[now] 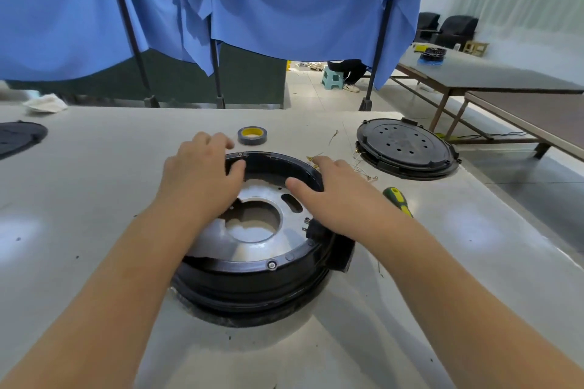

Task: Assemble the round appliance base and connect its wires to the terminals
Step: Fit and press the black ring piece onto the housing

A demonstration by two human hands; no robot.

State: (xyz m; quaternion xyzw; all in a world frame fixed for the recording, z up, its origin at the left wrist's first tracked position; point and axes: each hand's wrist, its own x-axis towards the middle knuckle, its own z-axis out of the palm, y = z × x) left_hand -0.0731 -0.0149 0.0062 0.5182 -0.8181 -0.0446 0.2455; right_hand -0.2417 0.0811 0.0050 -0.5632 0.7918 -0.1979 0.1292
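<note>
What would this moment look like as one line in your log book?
stage: holding base | left hand: grips round base rim | right hand: grips far-right rim | screwdriver: idle on table | wires: loose beside base

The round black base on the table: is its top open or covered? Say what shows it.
Open. The round black base has no cover: its silver inner plate and central hole show, while a black perforated lid lies apart.

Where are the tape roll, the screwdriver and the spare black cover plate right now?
tape roll (pixel 252 136): head view, on its yellow core and grey side.
screwdriver (pixel 397 199): head view, on the green and yellow handle.
black cover plate (pixel 406 145): head view, on its perforated top face.
</note>
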